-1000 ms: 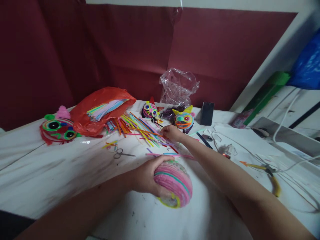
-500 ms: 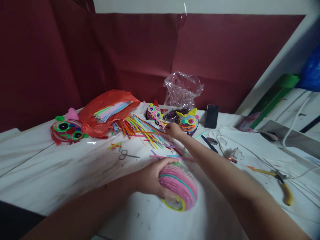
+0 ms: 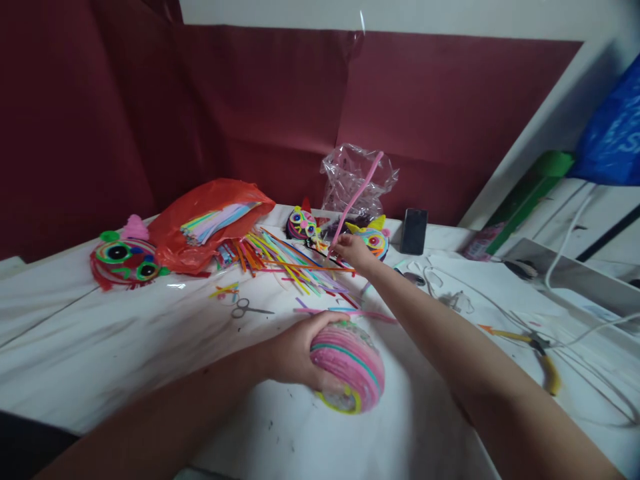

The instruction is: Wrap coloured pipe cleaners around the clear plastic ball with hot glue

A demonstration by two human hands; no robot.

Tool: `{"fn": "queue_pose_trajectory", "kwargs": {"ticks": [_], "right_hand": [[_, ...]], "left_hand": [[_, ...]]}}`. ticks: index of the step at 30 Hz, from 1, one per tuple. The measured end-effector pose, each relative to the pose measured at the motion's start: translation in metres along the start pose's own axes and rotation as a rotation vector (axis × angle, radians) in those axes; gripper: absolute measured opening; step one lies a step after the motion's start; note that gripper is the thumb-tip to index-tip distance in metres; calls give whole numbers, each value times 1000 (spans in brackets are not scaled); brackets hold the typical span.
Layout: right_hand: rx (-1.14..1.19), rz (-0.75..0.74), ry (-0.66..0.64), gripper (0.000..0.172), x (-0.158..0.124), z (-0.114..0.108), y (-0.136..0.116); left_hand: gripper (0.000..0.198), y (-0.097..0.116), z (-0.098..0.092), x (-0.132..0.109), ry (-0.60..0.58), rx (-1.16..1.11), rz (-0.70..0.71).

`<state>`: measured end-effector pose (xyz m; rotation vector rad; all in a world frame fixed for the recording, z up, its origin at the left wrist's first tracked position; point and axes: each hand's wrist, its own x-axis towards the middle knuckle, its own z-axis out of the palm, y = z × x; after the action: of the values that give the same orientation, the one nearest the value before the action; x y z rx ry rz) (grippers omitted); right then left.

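Note:
My left hand [image 3: 293, 350] is wrapped round a pink striped ball-shaped craft [image 3: 350, 365] that rests on the white table [image 3: 125, 347]. Farther back, my right hand [image 3: 353, 252] pinches the low end of a long pink pipe cleaner [image 3: 357, 193], which stands up and leans to the right. Just under that hand lies a spread of coloured pipe cleaners [image 3: 280, 257]. Two small round decorated faces [image 3: 301, 223] [image 3: 374, 239] sit close to my right hand.
A red plastic bag of coloured sheets [image 3: 210, 220] and a red mask with big eyes [image 3: 123, 259] lie at the left. Scissors [image 3: 247, 309] lie mid-table. A clear plastic bag [image 3: 357, 175], a phone [image 3: 414, 231], yellow-handled pliers [image 3: 537, 353] and white cables [image 3: 575, 320] fill the back and right.
My right hand has lifted a pink pipe cleaner out of the pile, so it now stands upright. My left hand still holds the pink ball in the same place.

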<state>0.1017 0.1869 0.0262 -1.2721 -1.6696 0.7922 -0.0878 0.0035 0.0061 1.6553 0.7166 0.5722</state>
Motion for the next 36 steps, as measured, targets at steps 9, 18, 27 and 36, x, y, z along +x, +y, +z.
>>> {"fn": "queue_pose_trajectory", "kwargs": {"ticks": [9,18,27,36], "right_hand": [[30,-77,-16,14,-51,-47,-25],[-74,-142,6,13,-157,-104,-7],[-438,-2,176,12,-156,-127,37],[-864,-65,99,21,-137,-111,31]], "left_hand": [[100,4,4,-4,-13,287,137],[100,10,22,-18,-84,401,563],[110,14,28,-44,-98,263,408],[91,30,35,-29,-242,351,377]]}}
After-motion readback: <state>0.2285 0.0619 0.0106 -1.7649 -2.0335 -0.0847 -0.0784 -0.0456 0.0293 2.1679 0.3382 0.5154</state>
